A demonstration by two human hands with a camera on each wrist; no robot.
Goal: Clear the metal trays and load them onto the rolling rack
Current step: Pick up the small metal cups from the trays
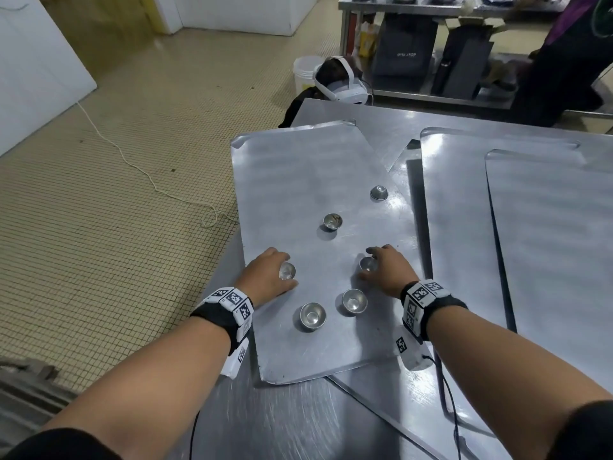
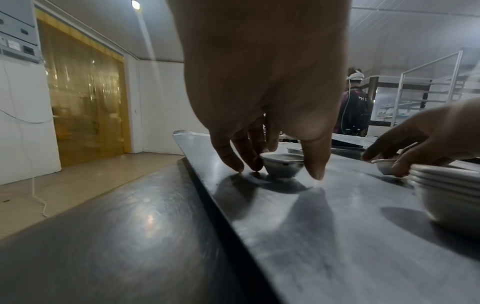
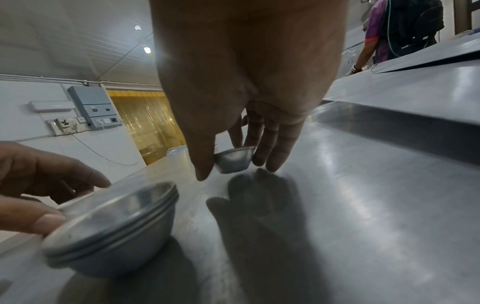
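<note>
Steel tray (image 1: 298, 167) lies skewed on the steel table (image 1: 298, 423), long axis running away from the person, left edge overhanging open floor, right edge overlapping the next tray (image 1: 457, 200). Left hand (image 1: 265, 277) pinches a small cup (image 1: 287, 271); right hand (image 1: 389, 268) pinches another cup (image 1: 368, 263). Four cups sit loose nearby.

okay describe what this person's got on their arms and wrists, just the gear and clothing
Both forearms are bare, with dark sleeve edges near the elbows. Each wrist carries a black band: left wristband, right wristband, both fitted with white blocks printed with black square tags. A thin black cable trails from the right one.
</note>
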